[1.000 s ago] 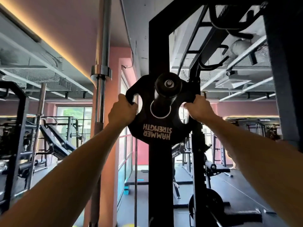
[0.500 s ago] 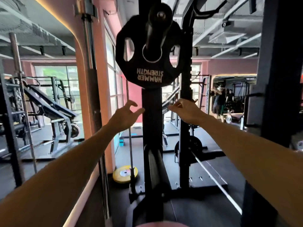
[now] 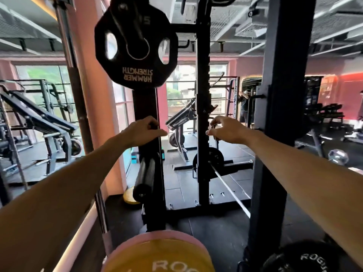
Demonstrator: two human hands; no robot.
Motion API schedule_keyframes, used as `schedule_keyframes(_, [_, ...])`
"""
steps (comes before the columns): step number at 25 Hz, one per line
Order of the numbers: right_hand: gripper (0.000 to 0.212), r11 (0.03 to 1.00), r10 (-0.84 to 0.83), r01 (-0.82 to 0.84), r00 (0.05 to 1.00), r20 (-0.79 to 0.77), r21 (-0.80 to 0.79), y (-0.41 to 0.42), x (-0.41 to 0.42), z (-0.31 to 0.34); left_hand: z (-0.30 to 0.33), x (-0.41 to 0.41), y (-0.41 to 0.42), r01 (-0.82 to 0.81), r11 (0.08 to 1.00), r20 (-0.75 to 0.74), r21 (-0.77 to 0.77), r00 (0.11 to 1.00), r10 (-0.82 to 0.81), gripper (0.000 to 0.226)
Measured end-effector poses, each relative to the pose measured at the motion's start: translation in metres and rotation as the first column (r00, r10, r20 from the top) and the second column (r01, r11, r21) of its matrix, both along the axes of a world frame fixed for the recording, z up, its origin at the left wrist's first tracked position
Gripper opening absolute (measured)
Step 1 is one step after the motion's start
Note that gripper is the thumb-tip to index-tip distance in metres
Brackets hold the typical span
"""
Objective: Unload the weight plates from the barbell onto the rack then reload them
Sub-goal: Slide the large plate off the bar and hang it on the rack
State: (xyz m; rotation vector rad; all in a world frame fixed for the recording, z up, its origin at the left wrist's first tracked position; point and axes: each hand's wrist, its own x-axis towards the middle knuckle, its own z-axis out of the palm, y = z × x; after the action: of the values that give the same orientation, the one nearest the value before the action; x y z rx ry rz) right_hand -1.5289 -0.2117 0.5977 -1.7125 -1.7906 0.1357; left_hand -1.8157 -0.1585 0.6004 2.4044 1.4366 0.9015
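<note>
A black Hammer Strength weight plate (image 3: 135,55) hangs on an upper peg of the black rack upright (image 3: 146,107), its lettering upside down. Well below the plate, my left hand (image 3: 141,131) hovers in front of the upright with fingers loosely curled, holding nothing. My right hand (image 3: 225,129) is level with it, beside the second upright (image 3: 203,118), fingers loosely bent and empty. An empty black storage peg (image 3: 146,177) sticks out toward me lower on the rack. A yellow plate (image 3: 157,256) and a black plate (image 3: 306,258) sit at the bottom edge.
A thick black post (image 3: 275,134) stands close on the right. Vertical steel bars (image 3: 78,91) stand left of the rack by a pink pillar. A thin bar (image 3: 229,185) slants across the floor. A yellow plate (image 3: 130,197) lies on the floor. People stand far back right.
Both hands have let go of the black plate, left it on the upper peg and dropped well below it. My view has tilted down, bringing the lower peg and two plates into sight.
</note>
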Motion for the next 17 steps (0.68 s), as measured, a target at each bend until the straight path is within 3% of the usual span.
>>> schedule_keyframes(7, [0.027,0.996,0.072,-0.069,0.995,0.064,-0.048,-0.073,0.113,-0.003,-0.013,0.099,-0.092,-0.065,0.995,0.116,-0.069,0.991,0.073,0.048])
schedule_keyframes(13, [0.038,0.992,0.125,-0.121,0.988,0.088,-0.045,-0.136,0.168,0.004,-0.011,0.143,-0.173,-0.113,0.990,0.130,-0.089,0.984,0.124,0.051])
schedule_keyframes(17, [0.035,0.993,0.121,-0.120,0.988,0.093,-0.013,-0.182,0.182,0.008,-0.010,0.154,-0.230,-0.147,0.987,0.118,-0.059,0.981,0.153,0.054])
